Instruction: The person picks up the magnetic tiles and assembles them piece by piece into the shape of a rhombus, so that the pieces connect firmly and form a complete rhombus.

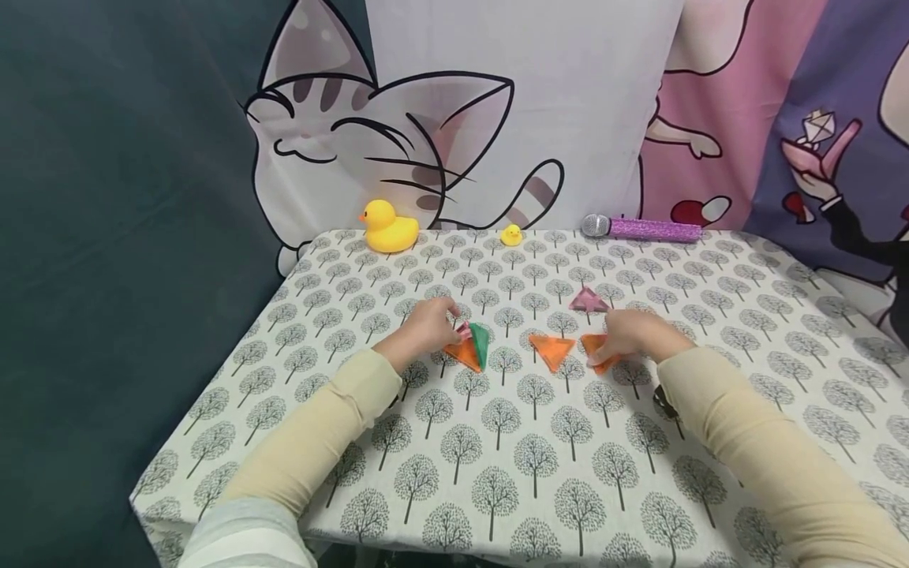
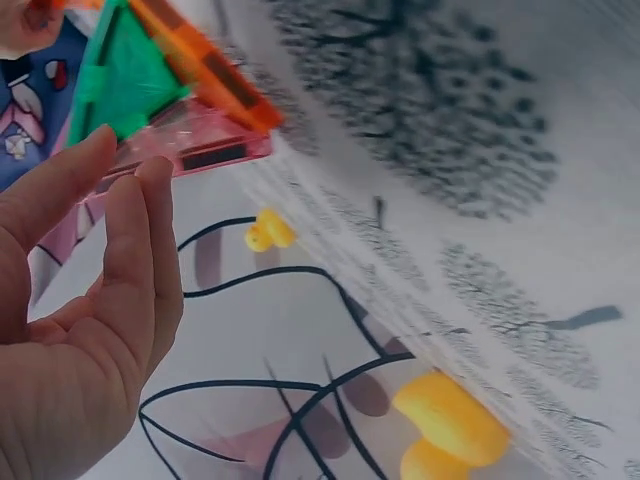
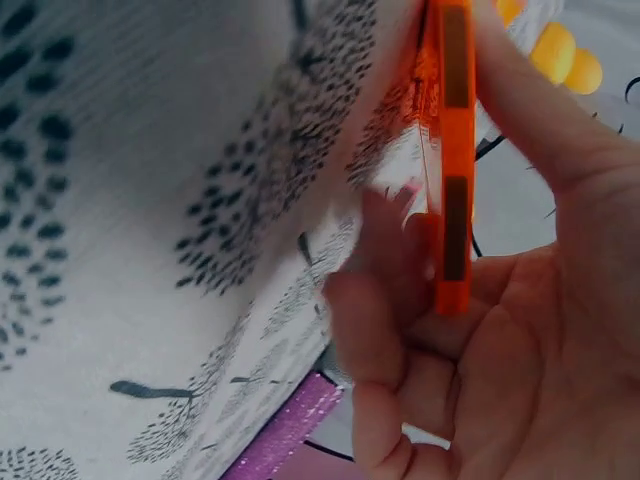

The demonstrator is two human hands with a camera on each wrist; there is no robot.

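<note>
My left hand (image 1: 428, 325) pinches a pink triangular magnetic tile (image 2: 215, 145) between thumb and fingertips. That tile meets a green triangular tile (image 1: 480, 345) and an orange one (image 1: 465, 355), the three leaning together as a small raised shape. On the right, my right hand (image 1: 628, 335) grips a second orange triangular tile (image 3: 455, 150) by its edges, thumb on one side and fingers on the other. Between the hands, another orange triangular tile (image 1: 551, 350) lies flat on the cloth. A separate pink triangular tile (image 1: 589, 300) lies just beyond the right hand.
A tree-patterned cloth (image 1: 497, 473) covers the table. Along the back edge are a large yellow rubber duck (image 1: 389, 229), a small duck (image 1: 511, 235) and a purple glittery microphone (image 1: 646, 229). A cartoon-printed curtain (image 1: 454, 47) hangs behind.
</note>
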